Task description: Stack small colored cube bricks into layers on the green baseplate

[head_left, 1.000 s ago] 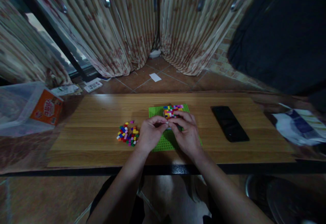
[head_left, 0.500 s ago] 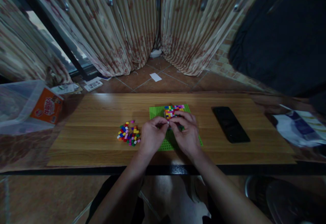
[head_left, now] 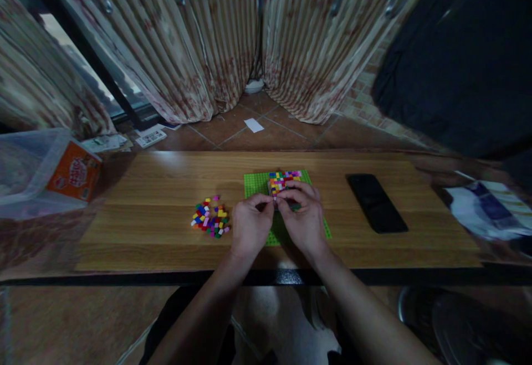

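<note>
A green baseplate (head_left: 256, 182) lies on the wooden table, with a block of small coloured bricks (head_left: 283, 179) pressed onto its far half. Both my hands hover over the plate's middle, fingertips meeting just in front of that block. My left hand (head_left: 249, 224) and my right hand (head_left: 303, 218) pinch together at one spot, on something too small and too hidden to make out. A loose pile of small coloured bricks (head_left: 210, 218) lies on the table left of my left hand.
A black phone (head_left: 376, 201) lies flat to the right of the plate. A clear plastic box with an orange carton (head_left: 72, 171) stands at the far left. White and blue packaging (head_left: 482, 204) lies at the right end. Curtains hang behind the table (head_left: 166, 182).
My hands have stayed over the baseplate, shifting slightly right and forward, with fingertips still pinched together. Nothing else has moved.
</note>
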A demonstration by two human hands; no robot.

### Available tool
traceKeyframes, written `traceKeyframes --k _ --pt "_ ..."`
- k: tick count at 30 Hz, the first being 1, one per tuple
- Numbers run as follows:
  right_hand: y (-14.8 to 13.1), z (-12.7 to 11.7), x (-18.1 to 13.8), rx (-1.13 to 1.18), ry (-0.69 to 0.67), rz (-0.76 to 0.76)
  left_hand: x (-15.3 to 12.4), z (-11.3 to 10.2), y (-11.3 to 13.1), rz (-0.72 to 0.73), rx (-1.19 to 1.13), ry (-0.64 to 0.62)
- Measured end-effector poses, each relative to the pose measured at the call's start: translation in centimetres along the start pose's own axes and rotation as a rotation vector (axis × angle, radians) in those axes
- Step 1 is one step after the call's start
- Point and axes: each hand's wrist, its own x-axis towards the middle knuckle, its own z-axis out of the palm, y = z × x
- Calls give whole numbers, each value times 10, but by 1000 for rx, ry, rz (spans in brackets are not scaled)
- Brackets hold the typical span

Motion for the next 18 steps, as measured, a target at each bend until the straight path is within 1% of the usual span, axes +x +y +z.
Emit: traceKeyframes --k 4,11,18 --pt "0 1 0 -4 2 10 -1 2 -1 13 12 0" --pt "1 1 1 -33 8 -29 -3 1 -3 140 158 -5" --pt "0 2 0 -81 -14 -67 -4 -2 2 174 255 -48"
